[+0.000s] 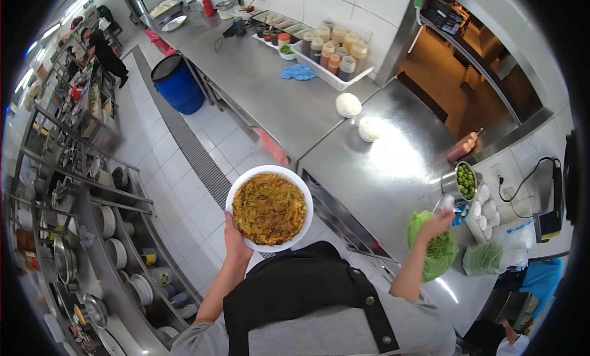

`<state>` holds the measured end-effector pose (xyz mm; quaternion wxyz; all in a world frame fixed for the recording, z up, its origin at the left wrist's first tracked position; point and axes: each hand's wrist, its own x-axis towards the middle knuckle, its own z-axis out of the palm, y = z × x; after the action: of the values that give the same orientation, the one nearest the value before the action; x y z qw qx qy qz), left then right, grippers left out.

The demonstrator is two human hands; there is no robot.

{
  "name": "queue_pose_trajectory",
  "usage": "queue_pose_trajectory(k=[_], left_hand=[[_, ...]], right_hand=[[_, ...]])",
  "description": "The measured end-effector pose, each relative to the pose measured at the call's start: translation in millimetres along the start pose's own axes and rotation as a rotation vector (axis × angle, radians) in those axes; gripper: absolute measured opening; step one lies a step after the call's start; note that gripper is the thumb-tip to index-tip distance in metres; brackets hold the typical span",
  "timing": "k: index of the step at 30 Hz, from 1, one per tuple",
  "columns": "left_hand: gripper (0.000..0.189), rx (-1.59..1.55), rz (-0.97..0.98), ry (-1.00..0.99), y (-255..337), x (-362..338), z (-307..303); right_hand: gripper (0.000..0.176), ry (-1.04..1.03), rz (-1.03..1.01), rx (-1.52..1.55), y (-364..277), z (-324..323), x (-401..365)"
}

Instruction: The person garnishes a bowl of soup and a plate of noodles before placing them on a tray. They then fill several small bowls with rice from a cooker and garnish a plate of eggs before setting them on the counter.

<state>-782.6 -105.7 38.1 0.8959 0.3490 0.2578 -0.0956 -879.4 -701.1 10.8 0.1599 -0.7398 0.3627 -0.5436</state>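
My left hand point(236, 240) grips the lower left rim of a round white dish point(309, 199) filled with browned, yellow-orange food point(269, 209). The dish is held in front of my apron, over the floor. On the right, my right hand point(437, 224) is over the counter, above a green leafy heap point(437, 251). Motion smears its fingers, and a small whitish thing point(448, 202) shows at their tips. Just beyond it stands a metal pot point(452, 182) of green limes point(466, 181).
Two white bowls point(348, 105) and a tray of sauce bottles point(335, 80) stand on the steel counter point(264, 79). Stacked plates point(141, 289) fill the left shelves. A blue barrel point(178, 85) stands on the floor. A person point(104, 51) stands far left; another point(498, 337) is lower right.
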Motion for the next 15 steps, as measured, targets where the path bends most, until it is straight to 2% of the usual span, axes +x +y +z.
queue_pose_trajectory(k=[1,2,3,4,5,7,11,13,15], left_hand=[[0.059,0.001,0.009,0.011,13.5,5.0,-0.3],[0.059,0.003,0.017,0.018,27.1,9.5,2.0],[0.059,0.004,0.024,0.024,41.0,14.7,4.3],[0.059,0.010,0.009,0.034,54.7,20.5,7.7],[0.059,0.023,0.014,0.035,65.8,32.8,4.7],[0.059,0.050,0.020,0.035,87.2,62.2,-1.0],[0.059,0.039,0.034,0.064,127.5,117.0,7.4],[0.059,0.008,0.082,-0.004,139.1,153.0,-3.7],[0.059,0.006,0.057,0.026,158.3,184.2,-2.2]], right_hand=[[0.022,-0.136,0.086,0.082,-58.6,26.4,-32.9],[0.020,-0.283,0.226,0.540,-79.4,68.9,-61.3],[0.022,-0.366,-0.105,0.356,-129.3,94.3,-78.8],[0.023,-0.498,-0.323,0.205,-170.5,114.4,-87.4],[0.021,-0.573,-0.453,0.225,-199.6,143.9,-98.7],[0.015,-0.755,-0.588,0.216,-236.4,204.4,-117.6],[0.010,-0.802,-0.710,0.112,-275.9,296.0,-141.4],[0.011,-0.827,-0.654,0.033,-285.0,333.4,-149.6],[0.015,-0.819,-0.602,-0.019,-288.5,369.3,-157.8]])
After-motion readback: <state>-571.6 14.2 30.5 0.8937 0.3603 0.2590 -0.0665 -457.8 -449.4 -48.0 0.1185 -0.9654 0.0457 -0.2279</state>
